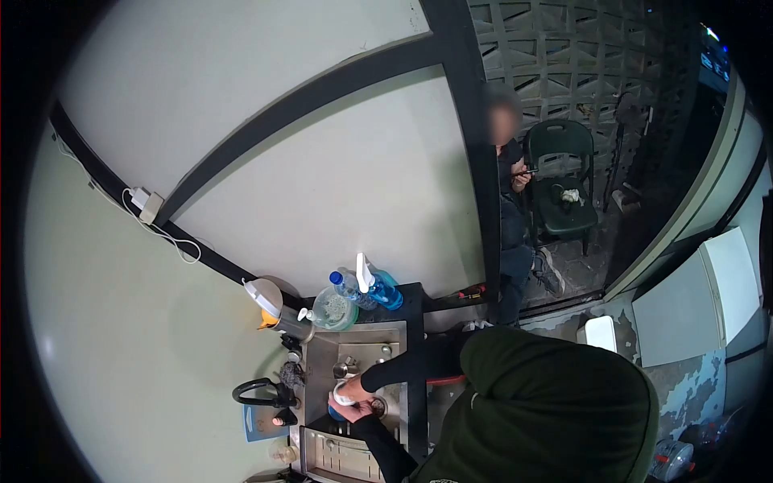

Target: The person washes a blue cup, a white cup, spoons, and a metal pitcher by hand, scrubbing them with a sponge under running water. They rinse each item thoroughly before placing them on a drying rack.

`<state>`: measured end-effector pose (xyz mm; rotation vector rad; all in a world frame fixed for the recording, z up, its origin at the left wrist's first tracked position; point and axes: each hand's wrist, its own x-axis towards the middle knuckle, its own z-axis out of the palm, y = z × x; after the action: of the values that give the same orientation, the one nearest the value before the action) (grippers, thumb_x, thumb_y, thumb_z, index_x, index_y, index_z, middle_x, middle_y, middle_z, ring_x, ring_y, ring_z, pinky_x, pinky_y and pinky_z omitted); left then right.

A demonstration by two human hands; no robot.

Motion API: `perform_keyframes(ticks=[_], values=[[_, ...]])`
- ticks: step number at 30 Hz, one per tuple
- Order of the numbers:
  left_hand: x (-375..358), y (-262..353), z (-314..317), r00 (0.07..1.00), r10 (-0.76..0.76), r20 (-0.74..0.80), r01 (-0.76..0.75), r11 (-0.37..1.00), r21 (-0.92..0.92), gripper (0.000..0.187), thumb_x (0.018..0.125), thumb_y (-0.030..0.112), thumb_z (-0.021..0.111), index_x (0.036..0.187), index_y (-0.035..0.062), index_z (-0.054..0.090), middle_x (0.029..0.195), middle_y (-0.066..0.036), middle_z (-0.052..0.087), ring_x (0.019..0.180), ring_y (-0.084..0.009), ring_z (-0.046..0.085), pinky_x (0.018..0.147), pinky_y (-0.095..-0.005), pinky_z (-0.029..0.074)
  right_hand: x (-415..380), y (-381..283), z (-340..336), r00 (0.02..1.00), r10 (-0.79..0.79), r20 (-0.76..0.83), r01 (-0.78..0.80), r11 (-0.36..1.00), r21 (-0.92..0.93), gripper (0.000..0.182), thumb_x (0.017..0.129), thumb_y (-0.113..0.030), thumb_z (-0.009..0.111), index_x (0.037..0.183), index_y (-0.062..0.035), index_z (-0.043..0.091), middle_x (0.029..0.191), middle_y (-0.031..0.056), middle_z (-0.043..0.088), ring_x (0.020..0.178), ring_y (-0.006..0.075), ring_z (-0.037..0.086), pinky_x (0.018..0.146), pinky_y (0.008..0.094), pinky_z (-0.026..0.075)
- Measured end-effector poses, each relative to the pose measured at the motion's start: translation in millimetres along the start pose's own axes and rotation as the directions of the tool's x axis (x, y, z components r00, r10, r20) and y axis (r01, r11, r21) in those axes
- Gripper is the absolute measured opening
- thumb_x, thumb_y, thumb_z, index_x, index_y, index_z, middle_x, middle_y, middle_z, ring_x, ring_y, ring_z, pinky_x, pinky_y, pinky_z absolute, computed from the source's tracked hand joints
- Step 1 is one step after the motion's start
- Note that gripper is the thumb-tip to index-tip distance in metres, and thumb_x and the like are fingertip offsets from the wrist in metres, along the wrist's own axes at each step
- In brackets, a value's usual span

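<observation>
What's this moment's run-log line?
right hand: at white item | left hand: close beside | place: metal sink | background: person by green chair

Pale walls (322, 185) with dark beams (322, 80) surrounded a metal sink (322, 348). Through an opening stood a green chair (560, 149) before a patterned block wall (555, 64). Light fell on the walls; the outside was dim, and the blue-and-grey floor (684, 390) showed peeling paint.

The sink (370, 334) lay before me, metal cups (345, 369) in it, the faucet (262, 392) at its far side. On my left was the ridged tray (342, 459); on my right, the bowl (333, 310) stood beside two bottles (385, 291).
</observation>
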<state>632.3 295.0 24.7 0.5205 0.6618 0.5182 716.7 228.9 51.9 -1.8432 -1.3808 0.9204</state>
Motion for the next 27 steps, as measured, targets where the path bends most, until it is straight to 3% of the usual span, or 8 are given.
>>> perform_keyframes(ticks=[4, 5, 6, 10, 16, 21, 26, 27], values=[[12, -20, -16, 0.971, 0.209, -0.120, -0.216, 0.975, -0.049, 0.044, 0.086, 0.050, 0.048, 0.100, 0.0100, 0.060, 0.085, -0.005, 0.064, 0.071, -0.0189, 0.064, 0.055, -0.0285, 0.054, -6, -1, 1, 0.998, -0.050, 0.028, 0.051, 0.998, -0.039, 0.027, 0.075, -0.010, 0.061, 0.101, -0.0070, 0.053, 0.098, 0.0173, 0.062, 0.096, 0.0368, 0.060, 0.080, 0.0470, 0.047], [8, -7, -27, 0.938, 0.073, 0.339, -0.069, 0.997, -0.025, 0.042, 0.085, 0.049, 0.049, 0.101, 0.0117, 0.059, 0.088, -0.003, 0.064, 0.075, -0.0184, 0.064, 0.053, -0.0274, 0.054, -7, -2, -2, 0.996, -0.085, 0.040, 0.088, 0.994, -0.068, 0.027, 0.075, -0.010, 0.061, 0.101, -0.0070, 0.053, 0.098, 0.0173, 0.062, 0.096, 0.0369, 0.060, 0.080, 0.0470, 0.047], [-2, 6, -23, 0.938, 0.073, 0.339, -0.072, 0.997, -0.017, 0.042, 0.085, 0.049, 0.049, 0.101, 0.0117, 0.059, 0.088, -0.003, 0.064, 0.075, -0.0184, 0.064, 0.053, -0.0274, 0.054, -7, -1, -4, 0.990, -0.133, 0.057, 0.138, 0.985, -0.103, 0.027, 0.075, -0.010, 0.061, 0.101, -0.0070, 0.053, 0.098, 0.0173, 0.062, 0.096, 0.0369, 0.059, 0.080, 0.0471, 0.047], [-11, 25, -7, 0.973, -0.229, -0.031, 0.227, 0.923, 0.311, 0.047, 0.087, 0.053, 0.049, 0.104, 0.0106, 0.060, 0.093, -0.007, 0.065, 0.078, -0.0200, 0.065, 0.059, -0.0291, 0.056, -16, 11, -24, 0.849, -0.479, 0.225, 0.529, 0.768, -0.360, 0.027, 0.075, -0.009, 0.061, 0.101, -0.0070, 0.053, 0.098, 0.0174, 0.062, 0.096, 0.0369, 0.059, 0.080, 0.0471, 0.047], [1, 4, -24, 0.993, 0.032, 0.112, -0.023, 0.997, -0.076, 0.056, 0.086, 0.055, 0.049, 0.115, 0.0068, 0.055, 0.103, -0.012, 0.063, 0.086, -0.0259, 0.064, 0.067, -0.0350, 0.057, -3, 4, -3, 0.982, -0.188, 0.017, 0.189, 0.976, -0.111, 0.024, 0.076, -0.011, 0.059, 0.098, -0.0050, 0.053, 0.096, 0.0177, 0.062, 0.095, 0.0369, 0.060, 0.080, 0.0473, 0.047], [-16, 40, -7, 0.968, -0.243, 0.070, 0.226, 0.956, 0.188, 0.056, 0.085, 0.057, 0.051, 0.115, 0.0098, 0.055, 0.102, -0.008, 0.064, 0.080, -0.0239, 0.066, 0.061, -0.0327, 0.060, 9, 8, -9, 0.913, -0.407, 0.001, 0.388, 0.870, -0.305, 0.022, 0.079, -0.017, 0.057, 0.097, -0.0035, 0.054, 0.095, 0.0178, 0.063, 0.095, 0.0355, 0.061, 0.079, 0.0471, 0.048], [-16, 37, 5, 0.995, -0.088, 0.052, 0.075, 0.971, 0.227, 0.053, 0.087, 0.052, 0.050, 0.113, 0.0063, 0.055, 0.100, -0.010, 0.064, 0.080, -0.0242, 0.066, 0.060, -0.0316, 0.059, 3, 2, -14, 0.819, -0.569, 0.069, 0.542, 0.730, -0.416, 0.020, 0.080, -0.020, 0.054, 0.091, -0.0031, 0.053, 0.093, 0.0166, 0.063, 0.090, 0.0349, 0.062, 0.076, 0.0472, 0.048], [-10, 29, 1, 0.998, 0.006, 0.066, -0.016, 0.987, 0.160, 0.052, 0.088, 0.051, 0.049, 0.113, 0.0053, 0.055, 0.099, -0.010, 0.064, 0.079, -0.0243, 0.066, 0.059, -0.0302, 0.059, 7, -2, -8, 0.928, -0.371, -0.032, 0.342, 0.885, -0.315, 0.021, 0.081, -0.019, 0.052, 0.096, -0.0046, 0.055, 0.095, 0.0171, 0.063, 0.093, 0.0341, 0.062, 0.079, 0.0460, 0.048]])
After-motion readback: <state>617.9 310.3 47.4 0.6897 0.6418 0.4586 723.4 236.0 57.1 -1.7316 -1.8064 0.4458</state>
